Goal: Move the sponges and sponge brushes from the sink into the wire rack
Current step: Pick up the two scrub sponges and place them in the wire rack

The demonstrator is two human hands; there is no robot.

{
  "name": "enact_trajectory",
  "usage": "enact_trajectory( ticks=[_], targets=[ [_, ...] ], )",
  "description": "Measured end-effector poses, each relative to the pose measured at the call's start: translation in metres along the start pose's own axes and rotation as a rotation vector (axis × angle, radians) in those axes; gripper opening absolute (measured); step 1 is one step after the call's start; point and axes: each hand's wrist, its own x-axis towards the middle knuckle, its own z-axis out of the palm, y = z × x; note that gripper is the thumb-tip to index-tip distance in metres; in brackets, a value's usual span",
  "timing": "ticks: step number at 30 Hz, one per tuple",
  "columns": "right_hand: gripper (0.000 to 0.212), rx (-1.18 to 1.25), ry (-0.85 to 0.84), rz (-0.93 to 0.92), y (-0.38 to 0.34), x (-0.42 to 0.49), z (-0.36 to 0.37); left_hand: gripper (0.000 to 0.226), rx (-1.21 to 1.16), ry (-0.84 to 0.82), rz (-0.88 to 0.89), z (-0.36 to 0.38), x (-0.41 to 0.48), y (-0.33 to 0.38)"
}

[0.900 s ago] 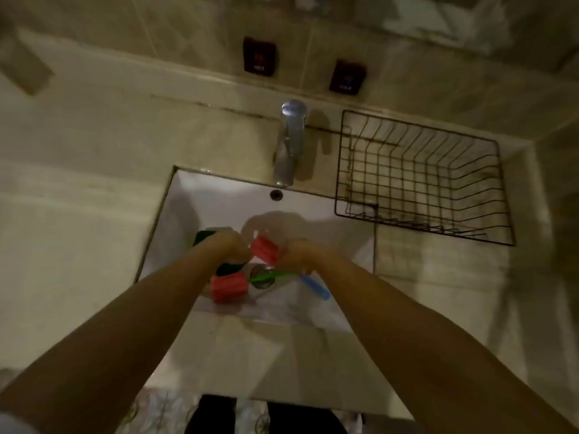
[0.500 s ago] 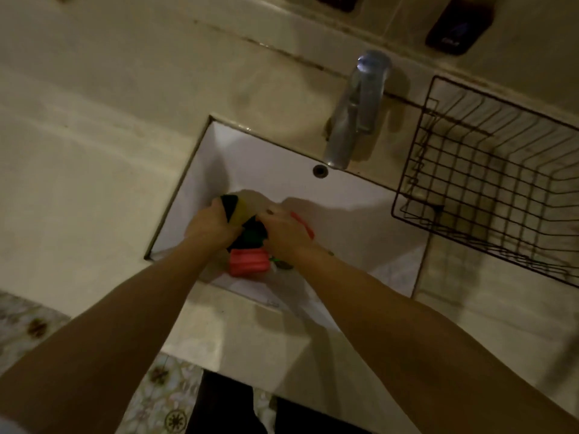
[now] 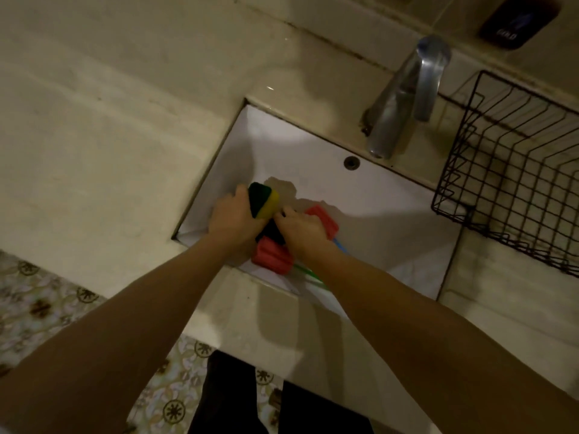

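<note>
Both hands are down in the white sink (image 3: 385, 214). My left hand (image 3: 233, 216) grips a yellow sponge with a dark green scouring side (image 3: 264, 200), held on edge. My right hand (image 3: 302, 231) is closed around a red ribbed sponge brush head (image 3: 324, 219), whose blue handle (image 3: 340, 245) pokes out below the wrist. A second red sponge brush head (image 3: 272, 255) lies under the hands, its green handle (image 3: 308, 274) running to the right. A dark sponge (image 3: 271, 231) sits between the hands, partly hidden. The black wire rack (image 3: 513, 170) stands empty on the counter at the right.
A chrome tap (image 3: 404, 95) rises behind the sink, with an overflow hole (image 3: 351, 162) below it. Beige counter stretches left of the sink. A dark wall fitting (image 3: 518, 20) is at the top right. Patterned floor tiles (image 3: 47, 311) show at the lower left.
The view has swung left and closer. My left hand has lifted the yellow-green sponge up on edge. My right hand still holds the red brush head near the same spot.
</note>
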Motion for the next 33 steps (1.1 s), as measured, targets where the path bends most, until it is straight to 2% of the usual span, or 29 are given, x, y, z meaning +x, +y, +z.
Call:
enact_trajectory(
  ticks=[3,6,10,14,21,24,27,30,33],
  targets=[
    [0.04,0.026,0.055,0.115,-0.006,-0.021,-0.018,0.068,0.009,0.008,0.092,-0.016,-0.013,0.005],
    [0.046,0.08,0.079,0.245,-0.009,-0.048,-0.038,0.073,0.087,0.096,0.189,-0.035,-0.03,0.012],
    [0.058,0.308,0.154,0.405,-0.016,-0.09,-0.051,0.072,0.215,0.171,0.343,-0.06,-0.051,0.022],
    [0.067,0.48,0.277,0.534,-0.026,-0.134,-0.058,0.065,0.281,0.139,0.436,-0.079,-0.077,0.04],
    [0.067,0.347,0.363,0.695,-0.01,-0.21,-0.077,0.056,0.374,0.045,0.682,-0.084,-0.116,0.096],
    [0.071,0.343,0.383,0.771,0.006,-0.242,-0.083,0.063,0.444,0.03,0.814,-0.081,-0.126,0.125],
    [0.061,0.334,0.421,0.857,0.029,-0.269,-0.088,0.073,0.498,0.011,0.928,-0.074,-0.133,0.159],
    [0.055,0.337,0.464,0.888,0.062,-0.288,-0.095,0.075,0.527,0.006,1.002,-0.065,-0.132,0.194],
    [0.063,0.328,0.48,0.905,0.101,-0.3,-0.104,0.077,0.548,0.039,1.029,-0.05,-0.128,0.23]
  ],
)
